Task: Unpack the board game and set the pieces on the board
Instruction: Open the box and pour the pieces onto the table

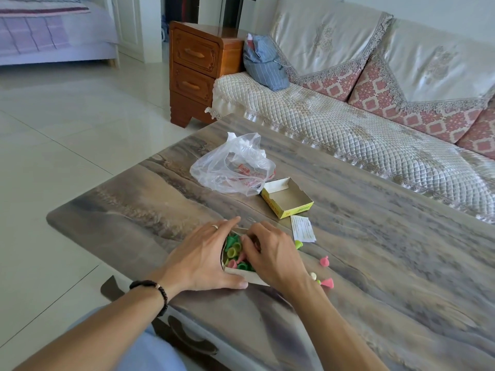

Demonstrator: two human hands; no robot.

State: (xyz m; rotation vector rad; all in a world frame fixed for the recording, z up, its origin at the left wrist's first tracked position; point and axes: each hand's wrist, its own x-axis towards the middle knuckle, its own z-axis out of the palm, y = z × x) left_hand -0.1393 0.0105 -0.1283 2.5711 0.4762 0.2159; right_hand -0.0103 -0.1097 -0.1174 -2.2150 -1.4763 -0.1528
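A living room with pale floor tiles holds a low wood-grain surface (375,236) whose near-left rounded corner sits close to the hands, with open room stretching right and far along it. The left hand (203,259) lies open, fingers straight along the left wall and thumb along the near wall of a small box tray (245,275). The right hand (270,253) reaches into it with fingers curled, pinching among the green, yellow and pink game pieces (235,254) heaped inside; which piece it grasps cannot be told. Just right of that hand lie loose pieces: two pink cones (324,261), one green piece (298,245) and a small cream one (313,276). A folded paper slip (302,228) lies beyond them, then one empty yellow box lid (288,198), and touching it on the left a crumpled clear plastic bag (231,167). A covered sofa (348,135) runs along the far edge, and a wooden drawer cabinet (198,68) stands at its left end.
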